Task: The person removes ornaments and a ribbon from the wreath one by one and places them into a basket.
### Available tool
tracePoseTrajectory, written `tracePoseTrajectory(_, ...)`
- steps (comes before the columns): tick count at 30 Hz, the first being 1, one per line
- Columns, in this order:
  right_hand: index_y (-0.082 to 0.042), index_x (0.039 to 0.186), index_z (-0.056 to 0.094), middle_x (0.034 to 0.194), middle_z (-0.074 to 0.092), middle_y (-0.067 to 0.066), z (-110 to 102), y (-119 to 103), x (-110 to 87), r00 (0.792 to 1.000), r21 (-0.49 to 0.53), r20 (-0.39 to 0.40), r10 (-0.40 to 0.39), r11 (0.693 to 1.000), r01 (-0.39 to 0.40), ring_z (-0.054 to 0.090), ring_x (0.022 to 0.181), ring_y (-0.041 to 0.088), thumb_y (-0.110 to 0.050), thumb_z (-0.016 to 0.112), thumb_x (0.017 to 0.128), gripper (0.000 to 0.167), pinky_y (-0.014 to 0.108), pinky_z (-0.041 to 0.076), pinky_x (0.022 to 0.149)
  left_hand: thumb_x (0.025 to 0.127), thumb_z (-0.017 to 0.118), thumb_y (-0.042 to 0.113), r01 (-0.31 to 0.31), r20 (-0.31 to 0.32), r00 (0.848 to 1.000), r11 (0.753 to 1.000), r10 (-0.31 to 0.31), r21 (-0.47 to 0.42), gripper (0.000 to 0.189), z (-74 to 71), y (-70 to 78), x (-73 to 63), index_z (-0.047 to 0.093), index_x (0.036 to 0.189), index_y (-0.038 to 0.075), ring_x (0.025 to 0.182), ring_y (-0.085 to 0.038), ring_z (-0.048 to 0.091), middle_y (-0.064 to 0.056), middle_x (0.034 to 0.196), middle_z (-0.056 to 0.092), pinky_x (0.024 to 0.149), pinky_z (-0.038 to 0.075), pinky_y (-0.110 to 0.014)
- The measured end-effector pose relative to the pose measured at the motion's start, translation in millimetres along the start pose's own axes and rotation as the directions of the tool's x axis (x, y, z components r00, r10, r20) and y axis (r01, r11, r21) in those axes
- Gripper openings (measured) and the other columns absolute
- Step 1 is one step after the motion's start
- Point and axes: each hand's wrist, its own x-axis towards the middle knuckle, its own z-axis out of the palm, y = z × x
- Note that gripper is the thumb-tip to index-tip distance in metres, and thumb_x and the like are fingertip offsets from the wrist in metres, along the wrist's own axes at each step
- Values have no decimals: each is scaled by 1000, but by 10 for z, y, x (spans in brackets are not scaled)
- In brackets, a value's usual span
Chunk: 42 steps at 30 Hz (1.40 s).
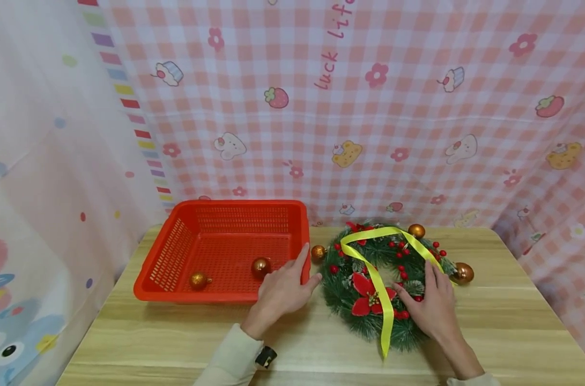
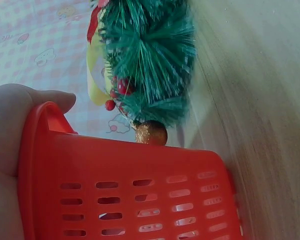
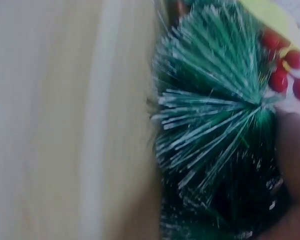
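Note:
A red plastic basket [image 1: 222, 296] with slotted walls stands on the table. My left hand [image 1: 284, 289] holds its right rim, fingers on the inner side and thumb outside; the left wrist view shows the thumb beside the rim. To the right lies a green Christmas wreath [image 1: 357, 324] with red berries and a red poinsettia [image 1: 367, 295]. A yellow ribbon [image 1: 379, 279] is draped loosely over the wreath, one end hanging past its front. My right hand [image 1: 434, 308] grips the wreath's right side, thumb toward the centre and fingertips by the ribbon.
Inside the basket are a glittery gold ball [image 1: 198, 281] and a shiny bronze ball [image 1: 260, 267]. Around the wreath sit a small gold ball [image 1: 318, 253], an orange-gold ball [image 1: 416, 231] and a bronze ball [image 1: 463, 273]. A checked curtain [image 1: 292, 123] hangs behind the wooden table [image 1: 509, 332].

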Motion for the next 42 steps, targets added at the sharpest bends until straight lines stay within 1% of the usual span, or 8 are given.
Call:
tracePoseTrajectory(10, 4, 156, 17, 152, 22, 38, -179, 317, 184, 985, 114, 117, -128, 987, 115, 19, 135, 62, -35, 74, 88, 97, 77, 23, 98, 97, 51, 54, -17, -6, 1000, 1000, 17, 5, 75, 5, 5, -9, 21, 159, 25, 62, -19, 50, -14, 118, 65, 47, 39, -32)
tracePoseTrajectory(15, 4, 154, 22, 152, 24, 37, -226, 356, 224, 982, 94, 106, -158, 984, 148, 20, 136, 61, -36, 74, 88, 94, 78, 19, 99, 97, 51, 54, -16, -4, 1000, 1000, 16, 15, 75, 13, 6, -8, 21, 159, 25, 63, -20, 51, -15, 121, 65, 47, 39, -31)
tracePoseTrajectory(17, 6, 153, 23, 152, 22, 38, -257, 297, 183, 990, 69, 75, -122, 991, 117, 19, 136, 61, -38, 72, 89, 92, 77, 15, 100, 97, 51, 54, -16, -2, 1000, 1000, 17, 20, 75, 19, 10, -11, 21, 159, 25, 63, -20, 51, -14, 118, 65, 48, 39, -31)
tracePoseTrajectory(20, 7, 153, 22, 153, 15, 40, -323, 124, 51, 999, 50, 30, 16, 999, -17, 15, 137, 62, -44, 65, 93, 89, 76, 12, 102, 97, 53, 54, -28, -2, 1000, 999, 28, 23, 75, 31, 16, -11, 22, 159, 25, 63, -19, 51, -13, 113, 66, 49, 39, -31)
tracePoseTrajectory(24, 6, 154, 20, 153, 12, 43, -355, -150, -137, 980, 64, 2, 198, 978, -197, 14, 136, 64, -47, 60, 96, 88, 75, 14, 103, 97, 51, 56, -29, 0, 1000, 999, 29, 29, 75, 29, 29, -9, 21, 159, 26, 63, -19, 51, -12, 115, 66, 48, 39, -31)
tracePoseTrajectory(27, 3, 156, 18, 155, 8, 40, -302, -319, -217, 963, 54, 26, 269, 961, -270, 12, 137, 63, -50, 61, 94, 92, 76, 12, 103, 97, 50, 56, -21, -1, 1000, 999, 21, 29, 75, 20, 30, -5, 20, 159, 27, 61, -19, 50, -12, 116, 66, 46, 39, -31)
tracePoseTrajectory(35, -5, 159, 5, 160, -13, 32, -65, -522, -156, 924, 106, 66, 378, 918, -383, -4, 143, 60, -62, 60, 90, 105, 82, 6, 100, 96, 52, 54, -16, -11, 1000, 999, 16, 29, 75, 7, 5, 5, 22, 159, 26, 65, -20, 53, -13, 118, 66, 48, 39, -31)
tracePoseTrajectory(42, -5, 159, 3, 161, -15, 27, 72, -436, -66, 922, 85, 13, 386, 919, -386, -6, 142, 61, -62, 61, 88, 108, 85, 6, 97, 97, 51, 55, -25, -13, 1000, 999, 25, 40, 74, -4, -12, -8, 23, 159, 26, 72, -24, 59, -14, 123, 65, 50, 40, -30)
